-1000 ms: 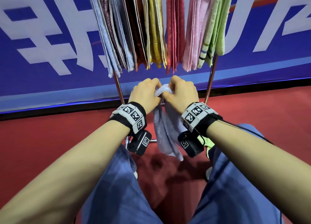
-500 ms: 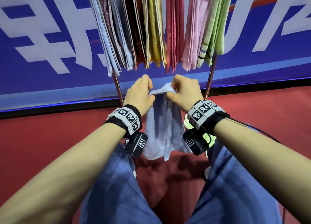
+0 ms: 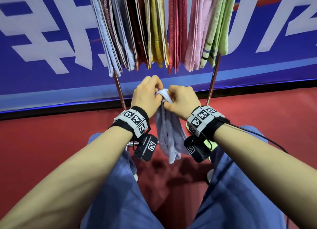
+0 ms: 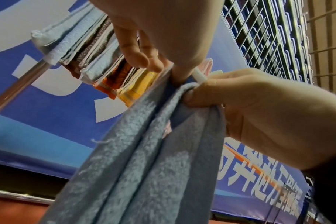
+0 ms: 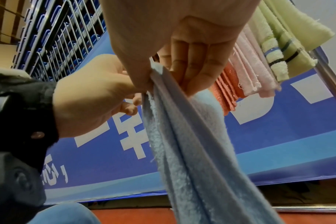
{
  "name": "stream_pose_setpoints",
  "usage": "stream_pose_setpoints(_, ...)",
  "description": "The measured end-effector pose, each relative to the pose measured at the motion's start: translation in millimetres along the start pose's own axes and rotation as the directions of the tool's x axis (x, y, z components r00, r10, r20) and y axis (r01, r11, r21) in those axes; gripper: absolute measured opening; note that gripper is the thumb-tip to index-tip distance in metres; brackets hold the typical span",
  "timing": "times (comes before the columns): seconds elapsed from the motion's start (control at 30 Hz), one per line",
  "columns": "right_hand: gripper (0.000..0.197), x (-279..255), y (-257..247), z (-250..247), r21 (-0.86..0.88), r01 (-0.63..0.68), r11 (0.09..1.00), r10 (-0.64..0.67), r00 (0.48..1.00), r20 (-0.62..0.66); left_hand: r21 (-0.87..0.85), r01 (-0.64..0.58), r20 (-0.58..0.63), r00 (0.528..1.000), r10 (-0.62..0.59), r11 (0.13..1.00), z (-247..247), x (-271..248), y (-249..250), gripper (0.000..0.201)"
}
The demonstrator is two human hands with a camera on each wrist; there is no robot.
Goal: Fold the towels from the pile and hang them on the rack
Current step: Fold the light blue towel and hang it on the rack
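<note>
While both hands meet at the centre of the head view, the left hand (image 3: 147, 93) and right hand (image 3: 180, 100) pinch the top of a pale blue terry towel (image 3: 169, 136), which hangs in loose pleats below the metal rack of folded coloured towels (image 3: 159, 27). Best to match corners squarely before creasing. Large white characters cross the blue banner (image 3: 51, 45); I can't read them.

bare forearms, black wristbands (image 3: 208, 124) with white coded marker blocks, black wrist cameras (image 3: 145, 147), blue trousers (image 3: 240, 203)
</note>
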State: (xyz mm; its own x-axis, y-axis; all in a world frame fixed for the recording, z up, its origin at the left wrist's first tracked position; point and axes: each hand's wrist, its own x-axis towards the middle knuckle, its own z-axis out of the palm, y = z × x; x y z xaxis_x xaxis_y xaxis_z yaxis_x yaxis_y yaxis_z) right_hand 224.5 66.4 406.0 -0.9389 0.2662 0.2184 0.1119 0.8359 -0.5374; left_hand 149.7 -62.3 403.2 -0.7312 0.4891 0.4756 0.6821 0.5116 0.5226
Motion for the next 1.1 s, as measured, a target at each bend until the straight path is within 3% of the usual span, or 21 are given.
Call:
stream_pose_setpoints(0.2,0.019,-5,5,2,0.005,-0.041,0.999,0.041,0.999,-0.01,0.116,0.001,0.232,0.972,-0.028,0.993,4,-4,-3,0.022)
stream_pose_setpoints(0.4,0.019,-7,12,2,0.014,-0.082,0.997,0.083,0.995,-0.054,0.003,-0.031,0.336,0.941,0.028,1.0,12,-22,-5,0.033)
stream_pose_setpoints(0.63,0.019,-5,12,2,0.074,-0.035,0.997,0.038,0.998,-0.045,0.107,-0.038,0.281,0.96,0.006,0.994,15,-18,-7,0.018)
stream_pose_setpoints(0.77,0.029,-8,18,-1,0.083,0.016,0.996,-0.016,1.0,0.006,0.092,-0.043,0.236,0.972,0.02,0.995,11,-17,-10,0.016)
stream_pose_setpoints(1.1,0.02,-6,22,-4,0.035,0.102,0.994,-0.102,0.995,-0.01,0.067,-0.041,0.209,0.978,0.026,0.997,9,-15,-13,0.015)
